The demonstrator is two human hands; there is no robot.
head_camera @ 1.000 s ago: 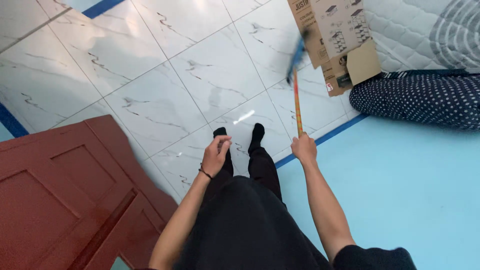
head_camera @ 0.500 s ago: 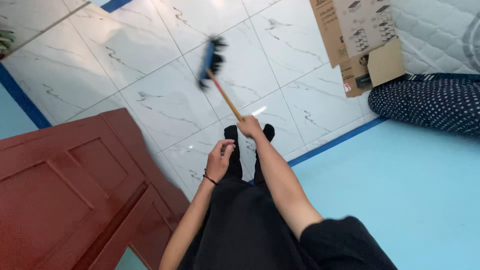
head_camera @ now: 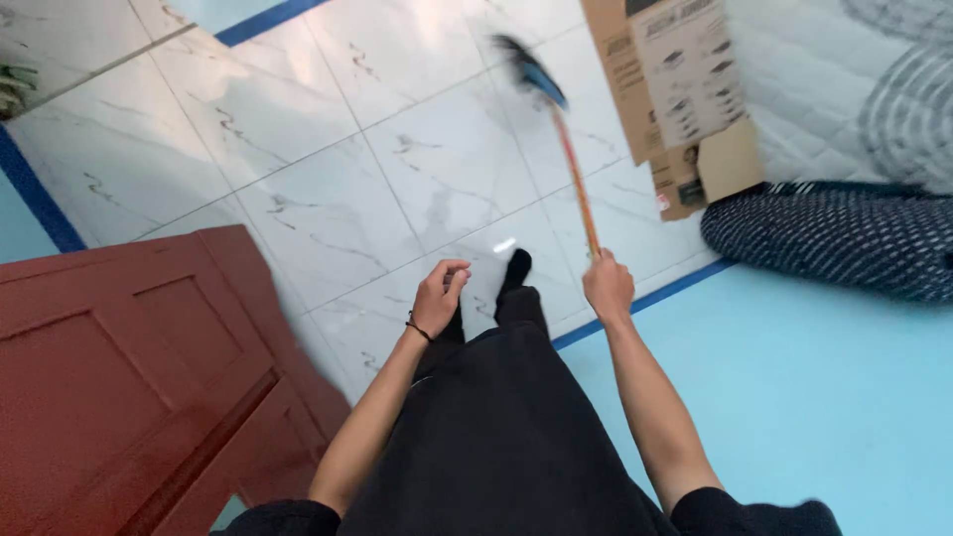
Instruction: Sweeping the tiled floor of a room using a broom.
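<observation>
2 hands over marble-look tile floor (head_camera: 328,208) | right hand (head_camera: 608,286) grips broom (head_camera: 561,134) handle | left hand (head_camera: 439,296) empty, fingers loosely curled | cardboard box (head_camera: 670,99) nearby

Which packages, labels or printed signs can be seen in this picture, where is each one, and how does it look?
Cardboard box: flattened brown carton at the top right, leaning against the white quilted mattress, one flap open; black printed text and small product drawings.
Small label: red and white mark near the box's lower left corner, too blurred to tell more.
No screens are in view.
</observation>
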